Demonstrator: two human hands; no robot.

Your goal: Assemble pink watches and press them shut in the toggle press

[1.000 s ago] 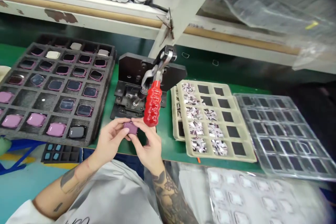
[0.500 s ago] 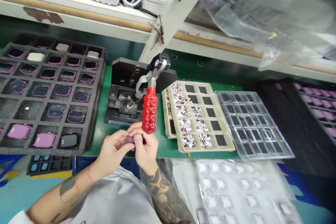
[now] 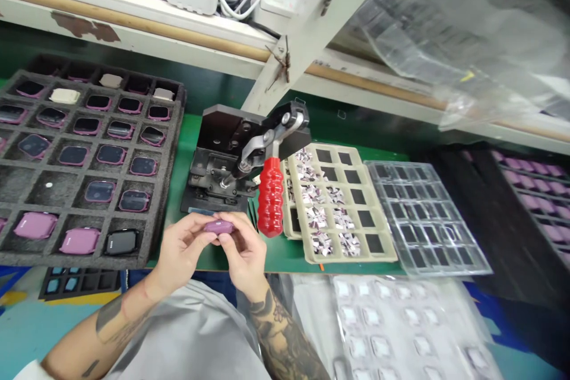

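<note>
From where I stand, both hands are at the near edge of the green surface [image 3: 289, 258], sharing one small purple case [image 3: 218, 227]. The left hand [image 3: 176, 252] has its grip pinched on one end, and the right hand [image 3: 244, 255] pinches the other, thumbs on the near side and fingers curled behind. The case sits between them, narrow side showing, just in front of a black metal clamp [image 3: 222, 175]. The clamp's red handle [image 3: 270, 199] stands upright, very near the right hand.

For my money, a piece this small wants light, even pressure from both thumbs, so it neither twists nor pops out. Fingertips are best on the edges, off any face that could smear or scratch. I'd turn it slowly, level and close to the surface, with the right knuckles well away from that handle. What the hidden fingers do behind it, I can't tell.

To the left lies a grey foam tray [image 3: 155, 214] of purple cases and a black one [image 3: 122, 241]; to the right, a cream tray [image 3: 356, 259] holds shiny scraps [image 3: 323, 243], beside a clear plastic tray [image 3: 449, 272].
</note>
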